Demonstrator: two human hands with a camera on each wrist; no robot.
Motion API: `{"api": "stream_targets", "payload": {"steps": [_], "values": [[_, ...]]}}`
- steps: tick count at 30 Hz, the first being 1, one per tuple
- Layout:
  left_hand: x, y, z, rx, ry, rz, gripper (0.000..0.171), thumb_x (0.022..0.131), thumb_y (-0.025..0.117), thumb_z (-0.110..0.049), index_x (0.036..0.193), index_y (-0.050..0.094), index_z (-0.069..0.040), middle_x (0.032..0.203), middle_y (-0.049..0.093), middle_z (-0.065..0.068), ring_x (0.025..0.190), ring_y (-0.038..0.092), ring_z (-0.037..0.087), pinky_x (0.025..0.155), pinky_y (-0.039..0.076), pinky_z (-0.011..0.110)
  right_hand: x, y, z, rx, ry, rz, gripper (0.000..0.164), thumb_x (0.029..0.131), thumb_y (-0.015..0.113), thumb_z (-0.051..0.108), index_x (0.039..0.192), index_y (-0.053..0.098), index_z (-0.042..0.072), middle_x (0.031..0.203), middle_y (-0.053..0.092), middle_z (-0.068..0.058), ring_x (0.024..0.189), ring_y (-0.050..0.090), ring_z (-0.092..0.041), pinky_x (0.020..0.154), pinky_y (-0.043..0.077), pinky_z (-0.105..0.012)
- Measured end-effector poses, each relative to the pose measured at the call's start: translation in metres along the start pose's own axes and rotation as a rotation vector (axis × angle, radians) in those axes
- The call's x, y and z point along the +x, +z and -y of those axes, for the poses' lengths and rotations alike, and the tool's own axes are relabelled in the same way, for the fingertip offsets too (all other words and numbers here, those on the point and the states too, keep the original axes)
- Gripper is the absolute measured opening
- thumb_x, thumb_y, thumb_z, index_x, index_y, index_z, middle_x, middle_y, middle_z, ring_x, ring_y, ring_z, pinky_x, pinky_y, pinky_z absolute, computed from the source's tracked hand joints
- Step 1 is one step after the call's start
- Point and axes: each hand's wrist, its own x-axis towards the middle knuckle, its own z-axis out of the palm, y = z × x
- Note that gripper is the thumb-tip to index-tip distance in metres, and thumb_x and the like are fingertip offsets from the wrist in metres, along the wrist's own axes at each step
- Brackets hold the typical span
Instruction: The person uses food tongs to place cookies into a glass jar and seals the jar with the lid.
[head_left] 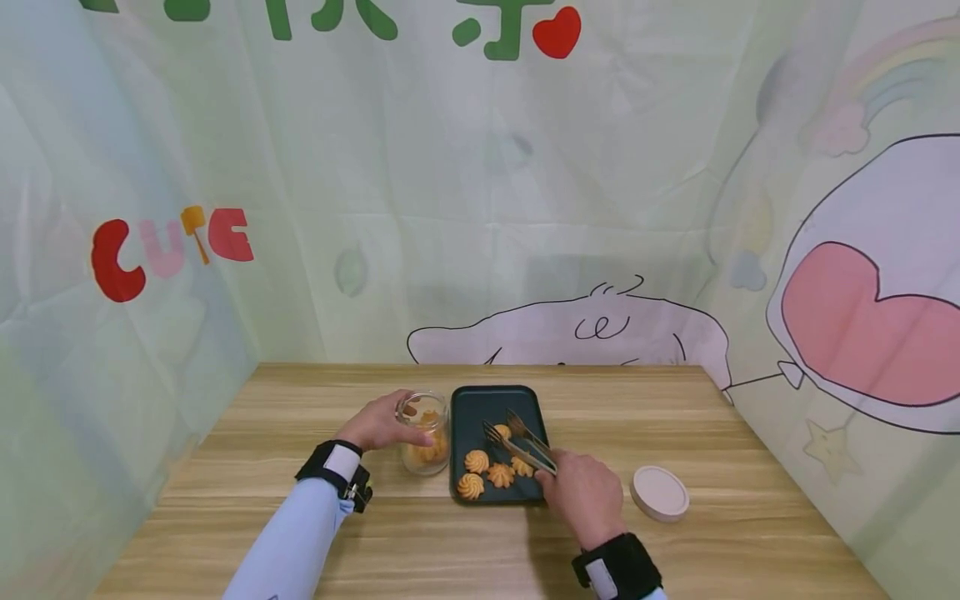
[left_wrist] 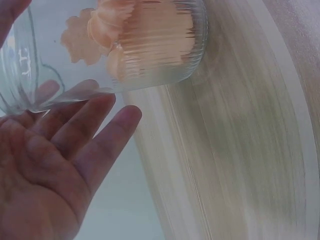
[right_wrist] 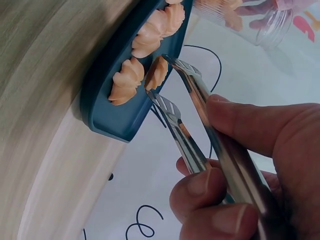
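My left hand (head_left: 377,425) grips a clear glass jar (head_left: 425,461) near its rim, thumb on the near side. Swirled cookies (left_wrist: 110,22) lie inside the jar, which stands upright beside the tray. A pair of metal tongs (right_wrist: 237,167) is held in my right hand (head_left: 588,494), between thumb and fingers. The tongs' forked tips are spread on either side of one cookie (right_wrist: 157,72) at the tray; whether they touch it I cannot tell. Several other cookies (head_left: 500,475) sit in the near half of the dark blue tray (head_left: 487,404).
A round pale lid (head_left: 660,492) lies on the wooden table (head_left: 720,450), right of my right hand. Behind the table's far edge hangs a printed cloth backdrop (head_left: 465,208), which also closes off the left and right sides.
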Motion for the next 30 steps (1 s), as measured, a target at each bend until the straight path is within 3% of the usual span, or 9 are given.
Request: {"api": "stream_targets", "payload": {"steps": [6,13,30], "values": [[-0.0006,-0.0004,0.001,0.004,0.0,-0.002,0.091,0.07,0.088,-0.035,0.145,0.044,-0.01,0.13,0.062,0.014,0.117,0.06,0.03,0.099,0.049,0.049,0.0004,0.0004,-0.0001,0.003,-0.015,-0.015,0.038,0.086,0.074,0.036,0.113,0.073,0.011,0.081,0.071,-0.009,0.062,0.057,-0.019,0.047,0.04,-0.034],[-0.0012,-0.0009,0.0004,-0.009,-0.001,0.002,0.09,0.07,0.089,-0.034,0.145,0.044,-0.009,0.131,0.062,0.014,0.118,0.059,0.031,0.099,0.049,0.049,0.0013,0.0004,-0.0002,-0.001,-0.011,0.023,0.035,0.085,0.074,0.035,0.11,0.073,0.011,0.071,0.062,-0.004,0.06,0.051,-0.018,0.047,0.036,-0.033],[-0.0011,-0.0012,0.0001,-0.015,0.0,-0.004,0.088,0.07,0.089,-0.035,0.143,0.047,-0.009,0.129,0.062,0.015,0.117,0.059,0.03,0.1,0.049,0.048,0.0073,-0.0018,0.002,-0.028,-0.019,0.009,0.033,0.086,0.073,0.035,0.11,0.074,0.012,0.072,0.065,-0.005,0.061,0.054,-0.019,0.048,0.037,-0.034]]}}
